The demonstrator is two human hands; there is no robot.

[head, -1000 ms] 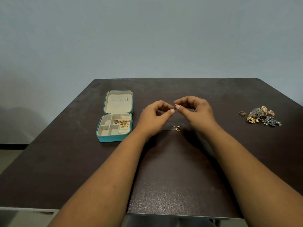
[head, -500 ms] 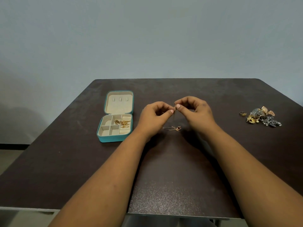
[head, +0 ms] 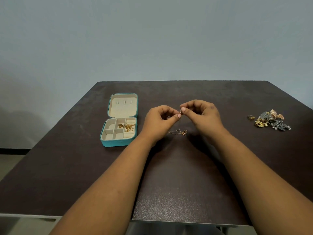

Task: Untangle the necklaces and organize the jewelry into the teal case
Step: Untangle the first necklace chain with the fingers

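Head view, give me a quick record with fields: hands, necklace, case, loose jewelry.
left hand: pinches the necklace near the small gold piece
right hand: pinches the same spot from the other side
necklace: thin gold chain, lower part with pendant lying on the table
teal case: open, left of the hands, gold pieces in one compartment
jewelry pile: unsorted, far right

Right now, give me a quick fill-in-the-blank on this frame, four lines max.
1. The open teal jewelry case lies to the ___ of both hands.
2. The left hand and right hand pinch a thin gold ___.
3. The heap of mixed gold and silver jewelry lies on the dark ___.

Missing: left; necklace; table
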